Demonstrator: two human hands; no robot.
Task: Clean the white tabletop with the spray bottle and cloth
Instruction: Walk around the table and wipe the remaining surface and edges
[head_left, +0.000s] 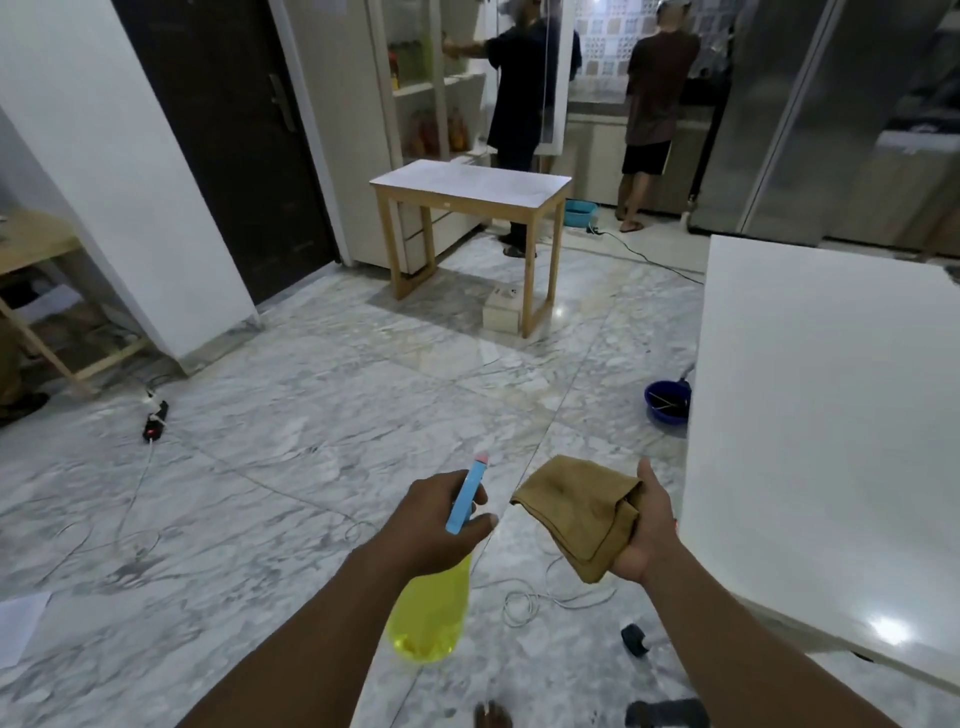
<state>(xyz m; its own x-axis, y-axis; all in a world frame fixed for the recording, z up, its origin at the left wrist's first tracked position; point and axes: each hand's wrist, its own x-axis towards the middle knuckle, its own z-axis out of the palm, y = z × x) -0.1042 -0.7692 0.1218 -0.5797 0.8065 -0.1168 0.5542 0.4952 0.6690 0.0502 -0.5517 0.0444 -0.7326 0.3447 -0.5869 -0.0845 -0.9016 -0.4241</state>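
The left hand (441, 514) is clenched around the neck of the spray bottle (431, 618), just under its blue trigger head. The clear yellow body hangs below the fist, and the nozzle points ahead over the marble floor, not at any table. The right hand (647, 530), palm turned up, holds a folded tan cloth (576, 514). The cloth lies across the palm with the thumb raised beside its edge, and the fingers beneath it are hidden. Both hands are in mid-air, near each other but apart, and just to the left of the white tabletop (831, 415). This glossy tabletop fills the right side of the view, and its long left edge runs close beside the right wrist. Neither bottle nor cloth touches it, so the cleaning seems not yet begun. To do the step well, the person likely needs to turn right, bring the nozzle over the surface and mist lightly from the far left corner toward the near edge. They would then wipe in overlapping strokes with a flat face of the cloth. A small wooden table (470, 184) with a pale top stands well apart across the room, and it may be the intended one instead. A blue basin (667, 402) sits on the floor near the big table's left edge, and a white cable (540, 597) loops underfoot, so stepping calls for care.
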